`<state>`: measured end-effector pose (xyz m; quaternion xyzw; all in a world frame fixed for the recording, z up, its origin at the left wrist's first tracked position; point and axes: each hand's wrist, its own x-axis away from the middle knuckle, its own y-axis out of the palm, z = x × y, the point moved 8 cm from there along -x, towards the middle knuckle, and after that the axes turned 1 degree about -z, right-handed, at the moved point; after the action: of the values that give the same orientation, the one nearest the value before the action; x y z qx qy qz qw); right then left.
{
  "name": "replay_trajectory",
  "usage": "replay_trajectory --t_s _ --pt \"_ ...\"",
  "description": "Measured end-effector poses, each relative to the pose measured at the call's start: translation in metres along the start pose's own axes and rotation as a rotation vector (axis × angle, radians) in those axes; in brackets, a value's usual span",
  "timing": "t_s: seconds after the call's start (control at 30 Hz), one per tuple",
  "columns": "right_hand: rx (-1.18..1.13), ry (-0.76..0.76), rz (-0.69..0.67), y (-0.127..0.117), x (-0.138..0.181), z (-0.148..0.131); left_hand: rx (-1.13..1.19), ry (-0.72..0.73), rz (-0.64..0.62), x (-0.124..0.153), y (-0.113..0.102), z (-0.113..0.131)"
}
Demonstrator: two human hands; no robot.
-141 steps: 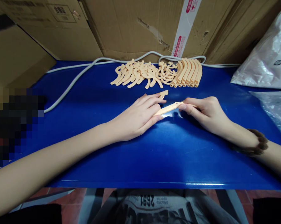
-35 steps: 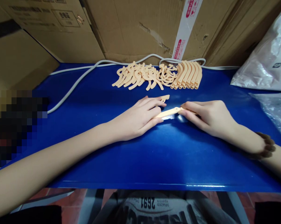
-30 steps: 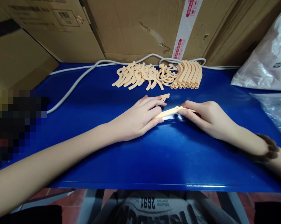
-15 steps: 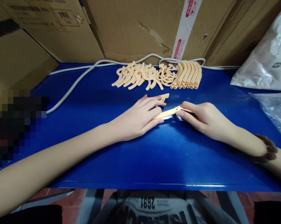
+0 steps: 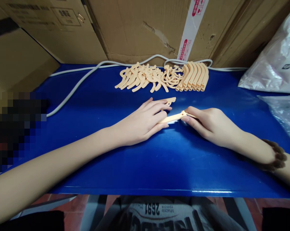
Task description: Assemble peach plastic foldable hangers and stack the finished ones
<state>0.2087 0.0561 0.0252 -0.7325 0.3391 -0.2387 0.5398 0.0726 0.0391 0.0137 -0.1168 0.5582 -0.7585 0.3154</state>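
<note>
The blue bench (image 5: 173, 166) fills most of the view, shiny near its middle and along its front edge. A big brown box (image 5: 125, 32) stands upright along its back, with a strip of white and red tape (image 5: 191, 30) running down its face; more cardboard stands at the left. A plastic bag (image 5: 277, 61) sits at the far right, with a clear film (image 5: 283, 112) lying just in front of it. The grey cable (image 5: 79, 85) runs along the back edge, loops behind the wooden-coloured parts, and bends forward at the left. The left hand (image 5: 145, 123) lies low over the middle of the bench, thumb and forefinger closed on the left end of a bar. The right hand (image 5: 212, 123) faces it, thumb and forefinger pinching a thin strip at the bar's right end. Behind the hands is a loose pile (image 5: 140, 77) of curved pieces; to its right, a small heap of hooks (image 5: 172, 75) touches a neat row (image 5: 195, 77) of bent hollow arms. A dark band (image 5: 273, 155) circles the right wrist. The bar (image 5: 172, 118) spans the gap between the hands, tilted slightly up to the right, with a small hole near its right end. A spare (image 5: 171, 100) lies just beyond it, partly hidden by the left fingers; whether they touch it I cannot tell. The strip (image 5: 191, 115) is mostly hidden within the right hand.
</note>
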Motion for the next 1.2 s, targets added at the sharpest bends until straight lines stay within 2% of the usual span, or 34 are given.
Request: replay_trajectory --t_s 0.2,0.53,0.77,0.9,1.1,1.2 --pt "0.076 -0.025 0.001 0.000 0.002 0.000 0.027 0.001 -0.020 0.000 0.000 0.001" --pt "0.519 -0.153 0.092 0.000 0.006 -0.008 0.015 0.012 -0.018 0.001 0.001 0.000" --pt "0.582 -0.226 0.195 -0.005 0.008 -0.014 0.019 0.006 -0.008 0.001 0.000 0.000" --pt "0.486 -0.182 0.183 -0.006 0.007 -0.011 0.035 0.002 -0.004 0.000 -0.001 0.000" --pt "0.094 -0.031 0.038 0.000 0.002 0.000 0.058 0.004 0.029 -0.001 -0.005 0.001" --pt "-0.020 -0.002 0.001 0.000 0.000 0.002 0.062 0.006 0.033 0.000 -0.006 0.001"
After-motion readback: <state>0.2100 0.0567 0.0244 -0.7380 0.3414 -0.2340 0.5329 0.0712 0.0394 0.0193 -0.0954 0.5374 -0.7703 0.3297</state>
